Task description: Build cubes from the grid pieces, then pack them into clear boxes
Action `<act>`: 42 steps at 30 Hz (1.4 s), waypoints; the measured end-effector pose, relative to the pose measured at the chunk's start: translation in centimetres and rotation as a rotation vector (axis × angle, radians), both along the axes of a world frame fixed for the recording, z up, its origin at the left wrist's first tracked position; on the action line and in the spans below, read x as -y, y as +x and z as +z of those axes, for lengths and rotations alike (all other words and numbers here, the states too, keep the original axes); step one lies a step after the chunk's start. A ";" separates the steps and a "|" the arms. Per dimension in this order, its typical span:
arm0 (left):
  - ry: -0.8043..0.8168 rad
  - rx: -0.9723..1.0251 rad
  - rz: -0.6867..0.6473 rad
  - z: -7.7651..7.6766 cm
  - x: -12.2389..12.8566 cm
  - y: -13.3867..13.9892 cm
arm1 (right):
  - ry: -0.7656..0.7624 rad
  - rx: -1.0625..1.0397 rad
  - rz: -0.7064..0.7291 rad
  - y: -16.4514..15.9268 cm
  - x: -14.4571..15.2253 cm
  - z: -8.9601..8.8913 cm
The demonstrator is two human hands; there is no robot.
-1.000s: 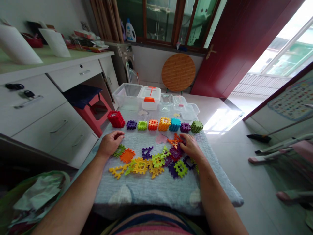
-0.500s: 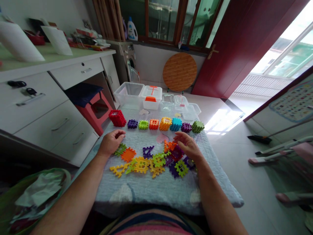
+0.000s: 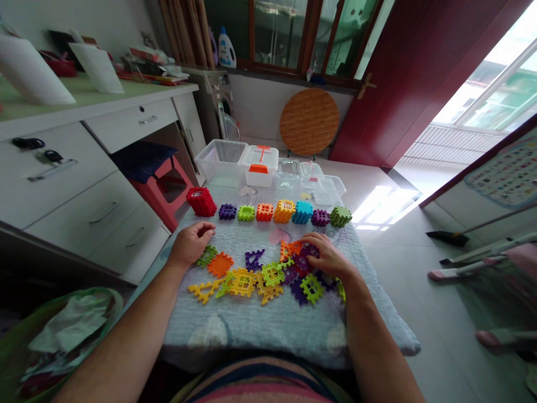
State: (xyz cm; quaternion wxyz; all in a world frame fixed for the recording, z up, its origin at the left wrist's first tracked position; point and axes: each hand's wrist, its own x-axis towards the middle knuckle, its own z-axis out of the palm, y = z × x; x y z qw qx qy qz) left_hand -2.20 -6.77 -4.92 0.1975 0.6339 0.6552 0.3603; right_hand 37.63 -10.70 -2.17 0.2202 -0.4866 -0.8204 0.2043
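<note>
My left hand rests on the cloth with its fingers curled together and nothing visible in them, just beside a green square building tile. Over at the right of the loose pile, my right hand has its fingers and thumb around a purple building tile, partly hidden under the hand. An orange tile lies against its fingertips. Also in the pile are an orange solid tile, a yellow window tile, a dark purple triangle and a lime window tile.
Behind the pile runs a row of same-coloured stacks, from the red stack to the olive green stack. Clear plastic boxes, one with an orange latch, stand along the far edge of the cloth-covered table. A pink stool is at left.
My right hand has moved down onto the pile and its fingers have closed around the purple tile. A lime piece now shows beside the right wrist. My left hand stays put.
</note>
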 end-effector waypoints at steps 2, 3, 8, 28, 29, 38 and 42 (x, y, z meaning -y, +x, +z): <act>-0.002 0.004 0.005 0.1 0.0 0.1 | -0.012 0.018 0.011 -1.0 0.0 -0.1; -0.003 0.004 0.004 0.1 0.0 0.1 | -0.012 0.008 -0.003 -1.4 -0.1 -0.2; 0.001 -0.003 0.004 -0.3 -0.1 -0.2 | 0.056 -0.105 -0.117 -2.1 -0.2 -0.3; -0.003 0.015 0.008 -0.4 -0.1 -0.1 | -0.087 -0.434 -0.362 0.9 -0.5 -0.1; -0.002 0.018 0.009 -0.4 -0.1 -0.1 | -0.001 -0.426 -0.446 1.2 -0.6 -0.1; 0.000 -0.001 -0.002 -0.9 -0.4 -0.6 | 0.103 -0.016 -0.361 1.0 -0.8 -0.8; -0.003 -0.010 -0.006 -0.8 -0.3 -0.6 | 0.036 0.019 -0.212 1.2 -0.1 -0.5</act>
